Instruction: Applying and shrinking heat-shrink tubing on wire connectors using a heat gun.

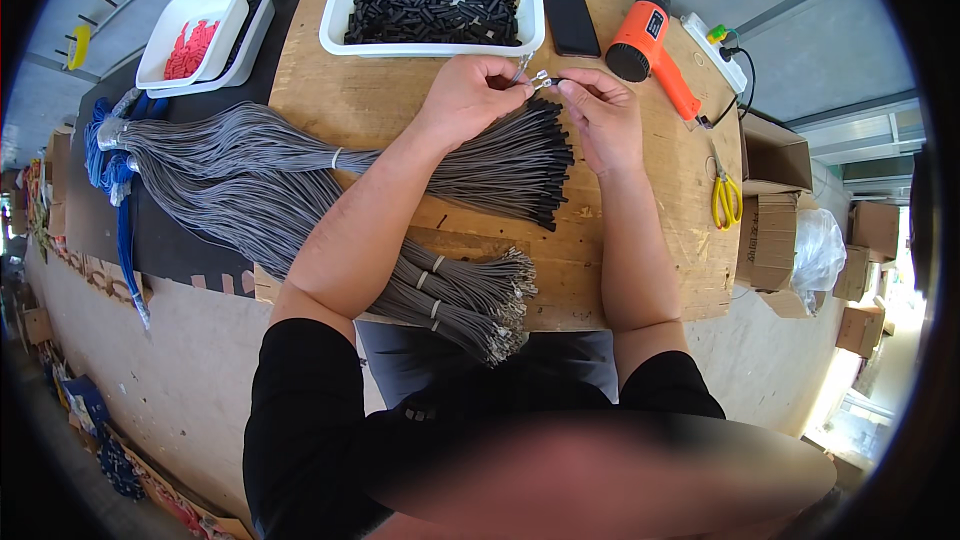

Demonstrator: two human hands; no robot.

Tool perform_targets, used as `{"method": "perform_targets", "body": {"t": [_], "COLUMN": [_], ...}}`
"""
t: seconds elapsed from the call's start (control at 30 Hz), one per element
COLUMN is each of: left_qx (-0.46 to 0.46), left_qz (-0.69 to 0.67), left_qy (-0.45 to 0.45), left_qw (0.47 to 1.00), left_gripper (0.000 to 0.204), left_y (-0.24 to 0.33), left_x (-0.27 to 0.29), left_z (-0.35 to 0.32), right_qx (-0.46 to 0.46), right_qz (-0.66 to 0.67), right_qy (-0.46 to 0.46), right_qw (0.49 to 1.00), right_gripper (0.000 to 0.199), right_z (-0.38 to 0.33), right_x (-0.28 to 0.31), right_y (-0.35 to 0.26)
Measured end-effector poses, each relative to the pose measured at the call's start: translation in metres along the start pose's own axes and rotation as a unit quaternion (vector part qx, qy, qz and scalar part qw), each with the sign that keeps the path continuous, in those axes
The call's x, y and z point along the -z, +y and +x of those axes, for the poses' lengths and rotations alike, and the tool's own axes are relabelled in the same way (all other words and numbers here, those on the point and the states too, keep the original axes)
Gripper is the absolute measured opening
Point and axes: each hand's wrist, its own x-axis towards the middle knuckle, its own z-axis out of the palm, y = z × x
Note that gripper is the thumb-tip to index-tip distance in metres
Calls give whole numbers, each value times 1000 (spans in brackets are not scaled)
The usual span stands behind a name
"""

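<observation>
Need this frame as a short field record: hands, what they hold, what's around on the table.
left hand: left hand pinches a wire end with a metal terminal
right hand: right hand pinches the same wire from the other side
under hands: bundle of grey wires with black-sleeved tips
behind hands: white tray of black sleeves
right side: orange heat gun, yellow scissors
near edge: tied wire bundles with bare terminals
surface: wooden table

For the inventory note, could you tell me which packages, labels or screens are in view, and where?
Phone: flat black rectangle, screen dark, right of the white tub.
Cardboard boxes: brown, stacked off the table's right edge.
Clear plastic bag: crumpled beside them.
Heat gun's label: small, pale, on the orange body.
</observation>
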Motion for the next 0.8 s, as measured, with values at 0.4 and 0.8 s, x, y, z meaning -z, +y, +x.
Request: {"method": "perform_targets", "body": {"t": [0.4,0.8], "left_qx": [-25,31], "left_qz": [87,-18], "left_qy": [7,-15], "left_qw": [996,999], "left_gripper": [16,19], "left_y": [5,0], "left_x": [0,0], "left_z": [-2,-1], "right_qx": [-4,2], "right_qz": [-30,-39], "right_qy": [5,4], "right_qw": [1000,999], "right_gripper": [17,15], "right_z": [0,3], "right_x": [0,3], "right_y": [-1,1]}}
